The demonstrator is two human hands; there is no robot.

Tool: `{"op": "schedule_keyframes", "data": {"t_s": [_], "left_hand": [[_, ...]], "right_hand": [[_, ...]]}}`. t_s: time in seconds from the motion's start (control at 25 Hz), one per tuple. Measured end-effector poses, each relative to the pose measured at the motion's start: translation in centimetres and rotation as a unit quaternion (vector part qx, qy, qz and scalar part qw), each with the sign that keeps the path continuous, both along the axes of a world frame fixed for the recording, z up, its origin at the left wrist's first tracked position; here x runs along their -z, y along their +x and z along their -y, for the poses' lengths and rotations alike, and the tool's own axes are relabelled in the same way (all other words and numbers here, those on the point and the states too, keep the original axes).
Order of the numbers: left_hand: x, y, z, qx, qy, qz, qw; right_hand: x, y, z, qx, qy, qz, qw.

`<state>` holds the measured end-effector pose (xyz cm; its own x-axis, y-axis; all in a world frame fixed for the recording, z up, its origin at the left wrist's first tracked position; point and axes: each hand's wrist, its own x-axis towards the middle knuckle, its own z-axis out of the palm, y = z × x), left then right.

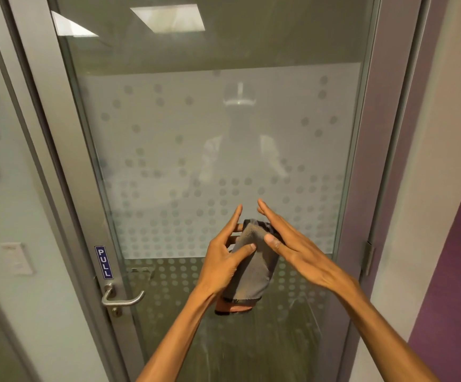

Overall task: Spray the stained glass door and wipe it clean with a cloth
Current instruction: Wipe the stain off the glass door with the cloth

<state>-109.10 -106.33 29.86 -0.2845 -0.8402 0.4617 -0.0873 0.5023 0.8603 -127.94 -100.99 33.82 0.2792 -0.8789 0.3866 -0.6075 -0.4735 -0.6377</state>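
A glass door (196,133) with a frosted dotted band fills the view straight ahead. A folded grey cloth (254,268) with an orange underside hangs between my two hands in front of the lower glass. My left hand (224,257) grips the cloth, thumb across its front and fingers behind it. My right hand (295,244) lies against the cloth's right side, thumb pressing its top edge and fingers stretched out straight. No spray bottle is in view.
The door's grey metal frame (66,161) carries a blue PULL label (103,262) and a lever handle (122,299) at lower left. A hinge (368,257) sits on the right frame. A purple wall (455,271) stands at the right, a glass side panel at the left.
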Motion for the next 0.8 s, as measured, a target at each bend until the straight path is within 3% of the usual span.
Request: {"op": "schedule_keyframes", "data": {"t_s": [0.12,0.44,0.6,0.8], "left_hand": [[0.4,0.0,-0.5,-0.010,-0.008,-0.005,1.000],[0.5,1.9,-2.3,-0.014,0.022,-0.026,0.999],[1.0,4.3,-4.2,0.023,0.019,-0.032,0.999],[1.5,7.9,-7.0,0.062,0.001,-0.043,0.997]], "right_hand": [[-0.2,-0.1,0.0,-0.010,-0.016,-0.049,0.999],[-0.8,1.6,-2.9,0.002,0.012,-0.075,0.997],[-1.1,4.5,-5.7,0.042,-0.001,-0.155,0.987],[-0.2,8.6,-9.1,0.094,-0.014,-0.150,0.984]]}}
